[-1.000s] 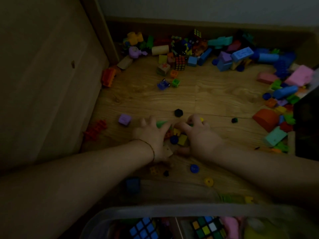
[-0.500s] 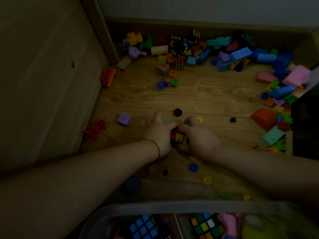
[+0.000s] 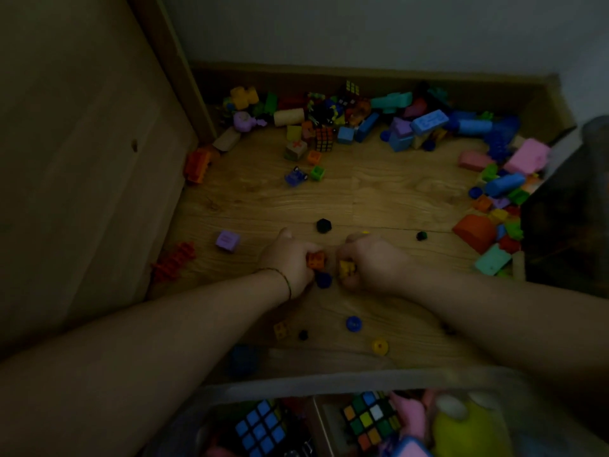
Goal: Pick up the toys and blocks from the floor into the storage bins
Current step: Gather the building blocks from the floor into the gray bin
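Fingers of your left hand are curled round an orange block, and your right hand clutches a yellow block. A blue disc lies on the floor at their 6 o'clock. The bin is further toward 6, and the pile is at 12.

A single wide-angle camera, worn on the person's head, is looking forward and steeply down. It is taking in the wood-grain plank floor from close range. The clear plastic storage bin is crowding its bottom edge, and the pale grey wall is closing off its top.
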